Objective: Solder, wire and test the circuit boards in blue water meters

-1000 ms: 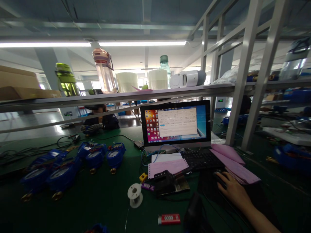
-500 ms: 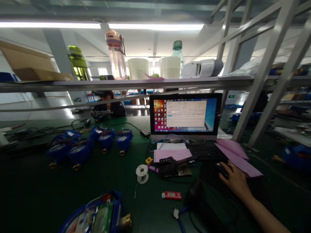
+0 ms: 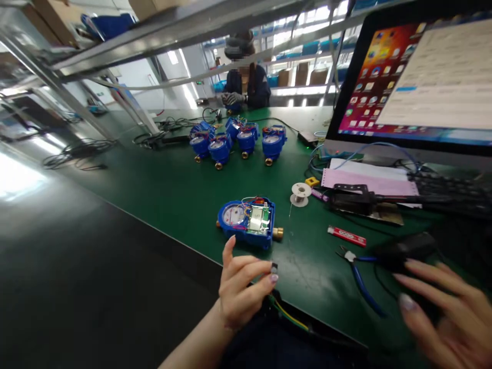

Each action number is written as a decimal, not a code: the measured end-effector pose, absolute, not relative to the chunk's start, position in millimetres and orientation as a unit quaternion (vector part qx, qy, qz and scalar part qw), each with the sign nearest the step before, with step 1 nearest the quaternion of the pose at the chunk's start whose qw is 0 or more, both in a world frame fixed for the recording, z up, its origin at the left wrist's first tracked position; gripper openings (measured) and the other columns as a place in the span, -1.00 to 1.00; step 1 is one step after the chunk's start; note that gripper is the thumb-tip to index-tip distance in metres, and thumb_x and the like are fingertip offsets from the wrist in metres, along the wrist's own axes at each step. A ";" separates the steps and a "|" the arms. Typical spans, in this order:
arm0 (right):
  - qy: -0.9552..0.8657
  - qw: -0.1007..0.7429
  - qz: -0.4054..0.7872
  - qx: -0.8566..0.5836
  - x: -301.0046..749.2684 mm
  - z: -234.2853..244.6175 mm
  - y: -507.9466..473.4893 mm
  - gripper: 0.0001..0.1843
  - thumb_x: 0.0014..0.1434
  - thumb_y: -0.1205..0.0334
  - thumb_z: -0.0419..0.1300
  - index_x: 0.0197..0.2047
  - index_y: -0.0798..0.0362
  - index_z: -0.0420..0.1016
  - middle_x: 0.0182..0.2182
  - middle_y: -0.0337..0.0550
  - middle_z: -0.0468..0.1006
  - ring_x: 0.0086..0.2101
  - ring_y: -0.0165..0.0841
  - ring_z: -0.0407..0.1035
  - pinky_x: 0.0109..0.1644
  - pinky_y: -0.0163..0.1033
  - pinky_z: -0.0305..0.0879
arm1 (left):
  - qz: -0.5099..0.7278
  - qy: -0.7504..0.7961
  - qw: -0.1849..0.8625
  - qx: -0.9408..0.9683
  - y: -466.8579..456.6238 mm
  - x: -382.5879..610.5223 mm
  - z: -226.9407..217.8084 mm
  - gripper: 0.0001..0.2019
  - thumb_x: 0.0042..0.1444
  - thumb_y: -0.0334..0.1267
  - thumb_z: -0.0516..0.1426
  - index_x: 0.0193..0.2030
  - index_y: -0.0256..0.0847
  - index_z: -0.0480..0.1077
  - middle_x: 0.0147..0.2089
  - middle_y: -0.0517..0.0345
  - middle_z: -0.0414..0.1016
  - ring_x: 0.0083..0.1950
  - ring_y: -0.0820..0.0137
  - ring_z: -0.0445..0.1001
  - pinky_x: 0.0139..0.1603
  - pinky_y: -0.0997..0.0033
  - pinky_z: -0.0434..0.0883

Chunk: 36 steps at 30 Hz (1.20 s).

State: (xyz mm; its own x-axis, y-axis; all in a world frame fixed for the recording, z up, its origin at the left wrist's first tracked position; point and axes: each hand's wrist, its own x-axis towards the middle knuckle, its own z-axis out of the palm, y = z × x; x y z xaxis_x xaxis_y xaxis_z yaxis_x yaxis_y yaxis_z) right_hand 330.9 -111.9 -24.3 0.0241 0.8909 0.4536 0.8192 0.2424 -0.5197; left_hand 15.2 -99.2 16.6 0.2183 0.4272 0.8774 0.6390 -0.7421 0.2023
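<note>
My left hand [image 3: 241, 288] hovers at the near edge of the green bench, its thumb and fingers pinched on a tiny dark part [image 3: 273, 267]. Just beyond it lies an open blue water meter [image 3: 248, 221] with its dial, circuit board and coloured wires showing. My right hand [image 3: 449, 307] is at the lower right with fingers stretched out and spread, close to a black handheld device [image 3: 403, 248]. Blue-handled pliers [image 3: 359, 274] lie between the two hands.
Several blue meters [image 3: 238, 141] stand farther back on the green bench [image 3: 161, 189]. A solder spool [image 3: 300, 193], red lighter [image 3: 346, 236], pink papers [image 3: 365, 179], keyboard [image 3: 449, 192] and monitor [image 3: 418, 77] are at right. Another person [image 3: 244, 77] sits across. Cables [image 3: 77, 154] lie at left.
The view has swung down and left toward the bench. My right hand has left the mouse and now hovers spread near the black device. My left hand has come into view pinching a small part.
</note>
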 end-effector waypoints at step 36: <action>-0.734 0.079 0.075 -0.670 268.5 -29.9 8.6 -0.77 0.18 0.43 -0.14 -0.20 0.20 0.31 -0.24 0.13 0.40 -0.25 -0.21 0.37 -0.22 -0.16 0.25 | -0.511 -0.365 -0.419 -0.656 -98.3 45.0 -22.4 -0.87 0.17 -0.40 0.07 -0.21 -0.21 0.44 -0.26 0.10 0.54 -0.20 0.45 0.48 -0.12 0.48 0.41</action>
State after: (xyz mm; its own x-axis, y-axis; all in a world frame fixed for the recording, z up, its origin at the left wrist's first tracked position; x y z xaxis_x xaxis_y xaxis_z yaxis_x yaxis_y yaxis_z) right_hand 268.5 8.6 -29.9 -0.0895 0.9959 0.0157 0.9721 0.0908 -0.2164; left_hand 45.0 -98.3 -22.4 0.2126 0.9067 0.3642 0.0507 -0.3825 0.9226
